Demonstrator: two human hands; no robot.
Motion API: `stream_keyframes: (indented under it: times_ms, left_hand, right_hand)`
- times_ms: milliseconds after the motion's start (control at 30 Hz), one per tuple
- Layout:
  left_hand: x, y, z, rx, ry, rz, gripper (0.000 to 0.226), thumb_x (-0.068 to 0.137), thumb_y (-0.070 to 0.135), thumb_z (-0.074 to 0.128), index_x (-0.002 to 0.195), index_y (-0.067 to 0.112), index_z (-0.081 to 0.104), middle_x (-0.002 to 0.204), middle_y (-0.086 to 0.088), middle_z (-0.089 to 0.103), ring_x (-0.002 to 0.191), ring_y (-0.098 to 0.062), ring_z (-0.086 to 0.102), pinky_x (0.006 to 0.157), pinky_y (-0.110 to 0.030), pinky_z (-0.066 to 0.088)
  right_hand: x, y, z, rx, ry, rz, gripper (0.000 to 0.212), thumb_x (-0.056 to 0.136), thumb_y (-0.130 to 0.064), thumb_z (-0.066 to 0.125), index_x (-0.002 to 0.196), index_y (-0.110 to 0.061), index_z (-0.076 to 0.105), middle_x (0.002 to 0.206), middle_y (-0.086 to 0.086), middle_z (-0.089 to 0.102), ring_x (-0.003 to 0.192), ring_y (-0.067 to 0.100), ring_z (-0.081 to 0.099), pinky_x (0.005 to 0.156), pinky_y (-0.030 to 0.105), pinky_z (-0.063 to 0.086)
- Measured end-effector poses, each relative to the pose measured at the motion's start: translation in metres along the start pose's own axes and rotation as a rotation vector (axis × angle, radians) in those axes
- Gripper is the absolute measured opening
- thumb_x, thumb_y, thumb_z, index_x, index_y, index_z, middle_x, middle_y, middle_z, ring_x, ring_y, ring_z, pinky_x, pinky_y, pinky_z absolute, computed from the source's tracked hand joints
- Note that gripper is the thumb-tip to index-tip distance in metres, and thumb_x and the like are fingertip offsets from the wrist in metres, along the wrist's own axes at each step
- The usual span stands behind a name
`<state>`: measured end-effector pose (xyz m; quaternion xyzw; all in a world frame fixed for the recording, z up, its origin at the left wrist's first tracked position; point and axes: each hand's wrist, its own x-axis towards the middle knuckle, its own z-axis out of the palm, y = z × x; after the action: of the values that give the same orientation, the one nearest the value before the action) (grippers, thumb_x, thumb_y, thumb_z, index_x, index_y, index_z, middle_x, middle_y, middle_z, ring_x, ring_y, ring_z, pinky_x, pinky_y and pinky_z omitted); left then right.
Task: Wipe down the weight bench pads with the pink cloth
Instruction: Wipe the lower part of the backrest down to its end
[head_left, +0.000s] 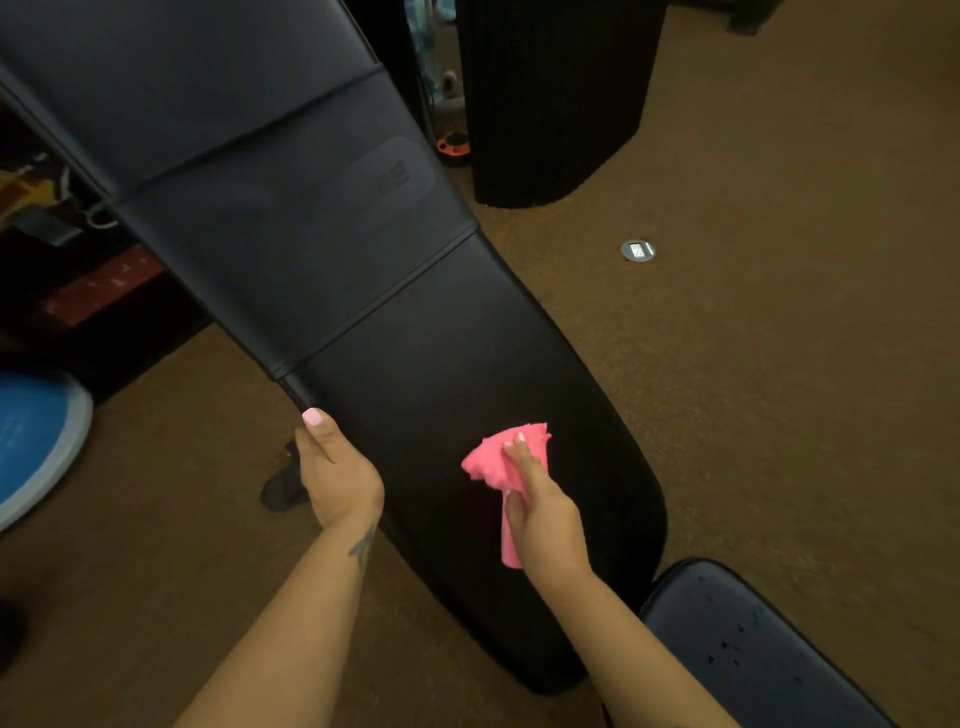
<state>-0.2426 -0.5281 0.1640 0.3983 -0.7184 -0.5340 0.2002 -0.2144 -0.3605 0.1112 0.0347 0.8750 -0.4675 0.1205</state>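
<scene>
brown carpet (753, 364); two pads; right hand (540, 512) grips one pink cloth (498, 462); left hand (337, 470) grips long pad (415, 364) edge.

Both bare forearms enter from the lower edge and reach forward and upward in the head view. The left hand (337, 467) is set at the left edge of the long black padded bench back (322, 249), thumb extended along the top of that edge, remaining fingers wrapped under and out of sight. A dark mark shows on the left inner wrist. The right hand (540, 512) grips the bunched pink cloth (501, 462) against the pad surface, index finger extended straight over it, thumb pressed against its side.
</scene>
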Motion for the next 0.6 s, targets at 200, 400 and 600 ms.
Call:
stream_keyframes:
  times_ms: [200, 400, 600]
  left_hand:
    - [0.001, 0.000, 0.000, -0.013, 0.005, 0.021, 0.060, 0.102, 0.048, 0.014, 0.148, 0.014, 0.033, 0.151, -0.006, 0.038, 0.141, -0.025, 0.031, 0.099, -0.021, 0.018]
    - [0.002, -0.002, 0.001, -0.028, 0.020, 0.040, 0.059, 0.103, 0.046, 0.016, 0.147, 0.011, 0.034, 0.152, -0.007, 0.038, 0.141, -0.023, 0.031, 0.100, -0.018, 0.018]
    - [0.002, -0.004, 0.001, -0.035, 0.031, 0.046, 0.058, 0.103, 0.046, 0.017, 0.148, 0.012, 0.034, 0.151, -0.006, 0.038, 0.141, -0.023, 0.031, 0.100, -0.018, 0.018]
  right_hand:
    - [0.005, 0.025, -0.012, 0.001, 0.048, 0.109, 0.052, 0.095, -0.014, 0.047, 0.139, -0.039, 0.033, 0.129, 0.002, 0.054, 0.105, 0.010, 0.054, 0.095, 0.026, 0.042]
    - [0.031, -0.006, -0.011, 0.098, 0.167, 0.116, 0.052, 0.095, -0.018, 0.048, 0.141, -0.035, 0.031, 0.128, 0.003, 0.054, 0.109, 0.017, 0.056, 0.094, 0.031, 0.043]
    - [0.012, 0.000, -0.003, 0.084, 0.081, -0.072, 0.056, 0.093, -0.009, 0.050, 0.138, -0.037, 0.033, 0.143, -0.020, 0.030, 0.131, 0.009, 0.039, 0.111, 0.029, 0.031]
